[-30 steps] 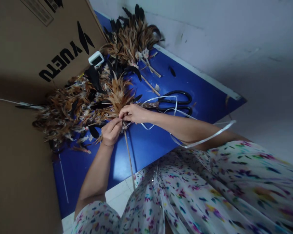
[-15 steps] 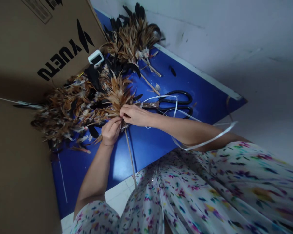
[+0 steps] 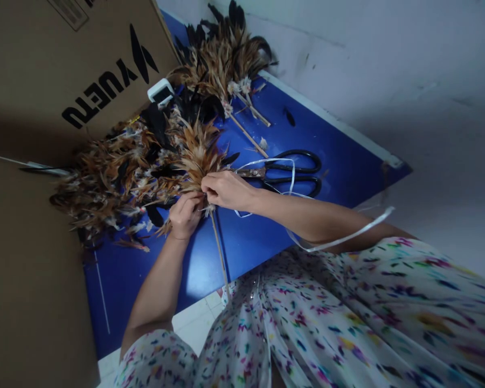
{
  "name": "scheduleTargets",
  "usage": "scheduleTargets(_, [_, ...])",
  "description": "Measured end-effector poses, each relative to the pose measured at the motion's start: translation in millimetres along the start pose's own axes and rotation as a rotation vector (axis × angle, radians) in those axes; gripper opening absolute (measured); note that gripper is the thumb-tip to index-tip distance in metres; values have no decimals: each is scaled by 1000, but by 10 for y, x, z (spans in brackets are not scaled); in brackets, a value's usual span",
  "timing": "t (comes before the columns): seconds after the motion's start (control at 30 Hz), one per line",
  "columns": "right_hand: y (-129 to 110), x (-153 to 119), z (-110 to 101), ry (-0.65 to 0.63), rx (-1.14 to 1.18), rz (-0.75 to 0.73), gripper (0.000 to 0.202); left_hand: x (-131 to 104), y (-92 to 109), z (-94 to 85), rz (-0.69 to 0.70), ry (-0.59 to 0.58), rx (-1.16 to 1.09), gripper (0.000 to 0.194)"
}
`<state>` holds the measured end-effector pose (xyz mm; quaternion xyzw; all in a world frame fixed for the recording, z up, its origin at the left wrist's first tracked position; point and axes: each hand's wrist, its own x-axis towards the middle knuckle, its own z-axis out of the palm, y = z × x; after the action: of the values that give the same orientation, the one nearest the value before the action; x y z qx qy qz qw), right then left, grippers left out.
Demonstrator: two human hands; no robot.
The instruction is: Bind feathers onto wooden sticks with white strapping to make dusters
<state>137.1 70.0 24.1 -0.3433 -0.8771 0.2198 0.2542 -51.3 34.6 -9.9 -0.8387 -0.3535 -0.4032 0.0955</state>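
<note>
A feather duster (image 3: 200, 156) with brown feathers on a thin wooden stick (image 3: 218, 248) lies at the table's middle, the stick pointing toward my body. My left hand (image 3: 186, 214) is closed in a pinch at the base of its feathers, on the left side. Right against those fingers, my right hand (image 3: 226, 189) pinches the same spot from the other side; the exact fingertip contact is hidden. A white plastic strip (image 3: 347, 236) loops around my right forearm and passes close to that hand. Large black-handled scissors (image 3: 293, 170) lie just beyond my right wrist, blades partly covered.
Loose brown and black feathers (image 3: 105, 183) are heaped on the blue table (image 3: 145, 280) at left. More feather dusters (image 3: 226, 59) lie at the back, sticks toward me. A white device with a dark screen (image 3: 160, 92) stands by a large cardboard box (image 3: 32, 64). A wall (image 3: 367, 81) borders the right.
Both hands stay at the feather base, shifting very slightly to the right. White fluffy bits at the top of the stick show more clearly now.
</note>
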Motion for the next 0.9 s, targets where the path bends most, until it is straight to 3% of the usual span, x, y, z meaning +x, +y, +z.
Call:
scheduleTargets(0.37, [-68,-20,-128,-153,-211,71,27,-34,-2,21,-82,-22,-32,7])
scheduleTargets(0.63, [-17,-14,-208,-202,-200,227,26,25,45,-26,-350,-44,-137,9])
scheduleTargets(0.9, [-20,-3,-209,-200,-245,245,28,52,52,-24,-562,27,-249,15])
